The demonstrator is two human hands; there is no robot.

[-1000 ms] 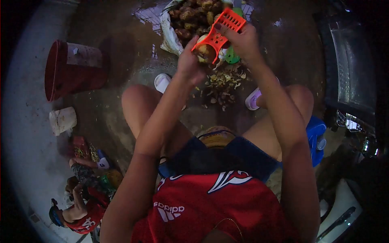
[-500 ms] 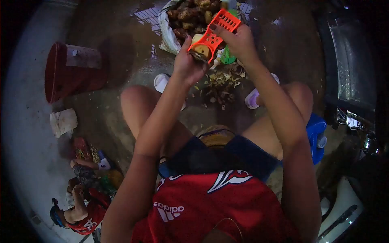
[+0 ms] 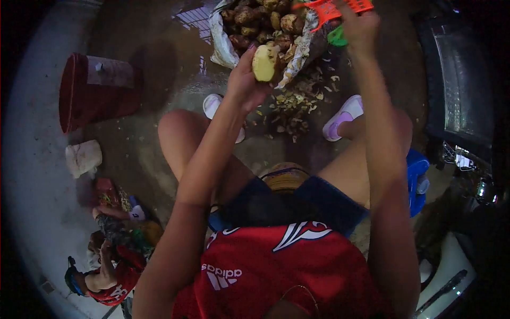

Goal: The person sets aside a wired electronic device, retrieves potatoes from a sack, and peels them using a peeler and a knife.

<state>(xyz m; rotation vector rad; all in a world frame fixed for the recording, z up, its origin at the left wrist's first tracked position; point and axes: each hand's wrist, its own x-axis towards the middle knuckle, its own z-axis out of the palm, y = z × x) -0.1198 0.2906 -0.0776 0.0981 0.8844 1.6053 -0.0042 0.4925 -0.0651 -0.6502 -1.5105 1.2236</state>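
My left hand (image 3: 248, 85) is closed around a partly peeled potato (image 3: 264, 64), its pale yellow flesh facing up. My right hand (image 3: 364, 32), up and to the right, grips an orange plastic peeler (image 3: 324, 11) with slots along its body. The peeler is apart from the potato. Just beyond my left hand, a white sack (image 3: 218, 37) with a rolled rim holds many unpeeled brown potatoes (image 3: 247, 17). Below the peeler shows a green plastic piece (image 3: 337, 37); whether it is joined to the peeler I cannot tell.
Peelings (image 3: 293, 109) lie on the wet floor between my feet. To the left are a dark red bucket (image 3: 98, 101) and a small white bucket (image 3: 84, 158). A person (image 3: 109, 266) sits at lower left. A blue jug (image 3: 417, 183) stands beside my right leg.
My right hand has swung the peeler off the potato, up and to the right. The potato's pale peeled face now shows in my left hand, which has barely moved.
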